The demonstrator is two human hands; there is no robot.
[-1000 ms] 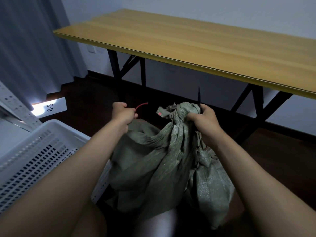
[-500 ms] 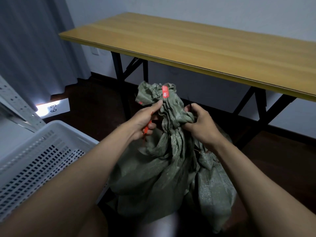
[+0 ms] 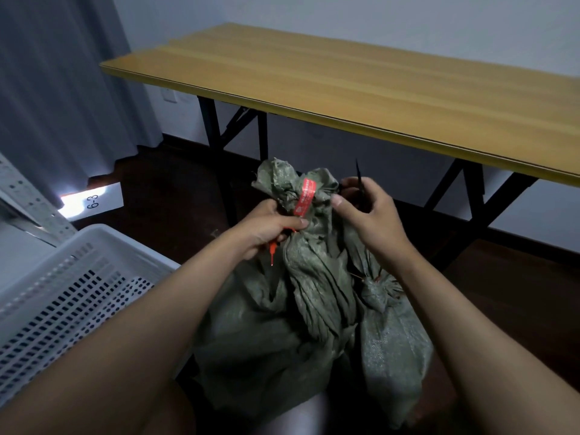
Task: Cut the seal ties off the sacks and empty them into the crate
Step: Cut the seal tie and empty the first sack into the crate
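At sack neck: left hand grips (red tie).

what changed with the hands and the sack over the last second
The left hand, holding a loose red tie, came in to grip the sack neck below its red seal tag. The right hand let go, holding a thin black tool. Crate and table stayed.

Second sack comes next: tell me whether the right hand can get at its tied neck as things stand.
Probably yes. The second sack's tied neck lies uncovered just below the right hand, with nothing between them. But that hand holds a thin dark tool, so its grip is limited.
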